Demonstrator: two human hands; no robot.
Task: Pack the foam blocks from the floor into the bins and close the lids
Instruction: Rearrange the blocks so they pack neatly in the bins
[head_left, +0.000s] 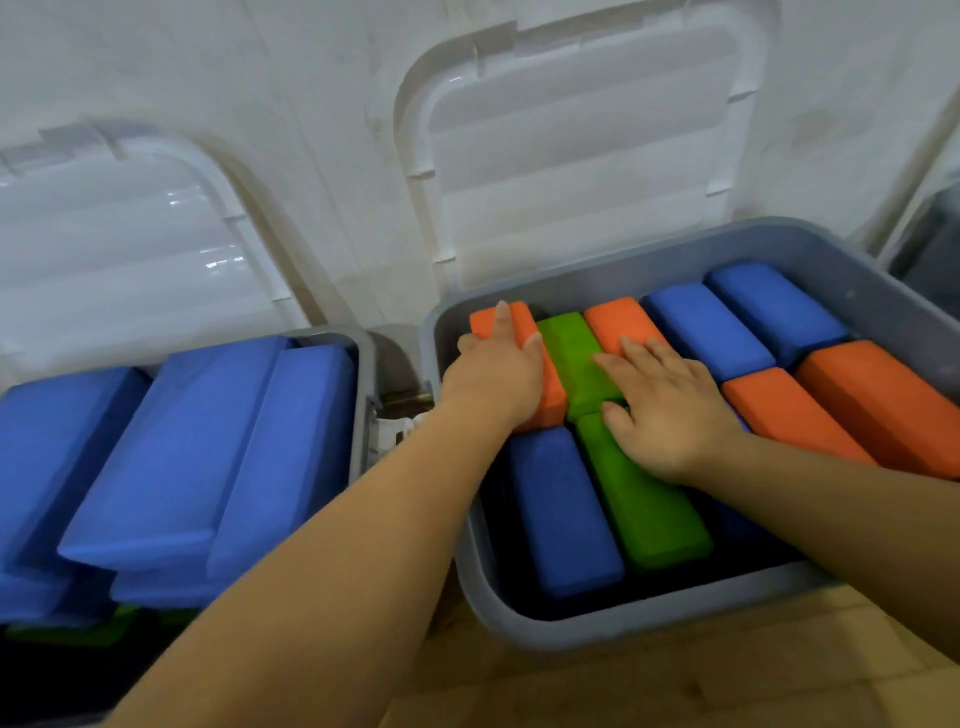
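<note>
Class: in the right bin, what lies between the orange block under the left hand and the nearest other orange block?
A green block, in the head view, flanked by the left orange block and the second orange block.

Two grey bins are seen side by side on a wooden floor (675, 691), their white lids raised against the wall. The left bin (366, 364) is filled with blue blocks (176, 457). In the right bin (571, 631), blue, orange and green blocks are packed. An orange block (555, 387) at the far left corner is held by the left hand (498, 374), outer fingers curled over its edge. The right hand (670, 410) is laid flat across two green blocks (644, 514).
</note>
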